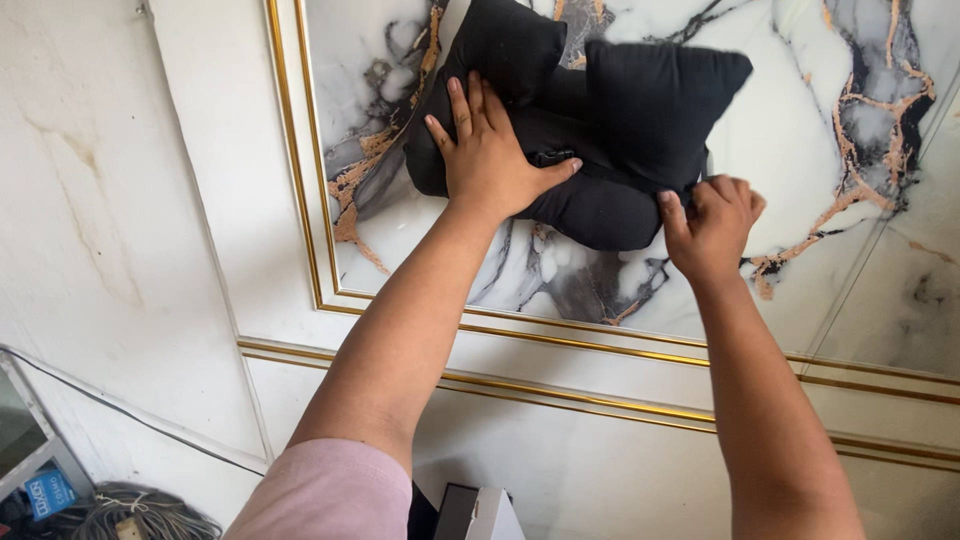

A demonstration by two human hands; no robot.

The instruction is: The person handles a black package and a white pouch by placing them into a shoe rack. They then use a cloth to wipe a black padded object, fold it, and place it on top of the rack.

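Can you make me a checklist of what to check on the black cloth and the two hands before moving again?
1. Left hand flat on the black cloth: ok.
2. Right hand pinching the cloth's lower edge: ok.
3. Cloth pressed on the marble panel: ok.
4. Cloth smooth: not ok, bunched in folds.
5. Gold trim uncovered: ok.
6. Back of the cloth: cannot tell.

left hand (492,160) flat, right hand (712,226) pinching

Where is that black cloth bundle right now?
In the head view, the black cloth bundle lies top centre on the marbled panel, under the flat left hand, its lower right edge pinched by the right hand.
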